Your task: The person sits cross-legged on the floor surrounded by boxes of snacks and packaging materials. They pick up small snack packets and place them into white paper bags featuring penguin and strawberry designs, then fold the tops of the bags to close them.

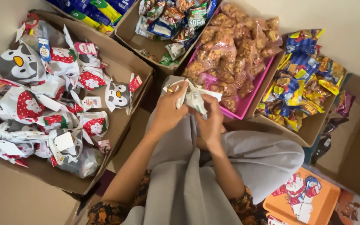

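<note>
Both hands meet over my grey-clad lap, gripping one small white printed gift bag [194, 98]. My left hand [168, 110] pinches the bag's left side and top flaps. On the right side, my right hand [210, 121] closes around the bag's lower part. What is inside the bag is hidden by the fingers.
A big cardboard box [123, 62] on the left holds several filled white bags with strawberry and penguin prints. A pink tray [246, 104] of clear snack packets lies ahead. Further boxes of wrapped snacks [301, 79] sit ahead and to the right. An orange tray [326, 200] is at lower right.
</note>
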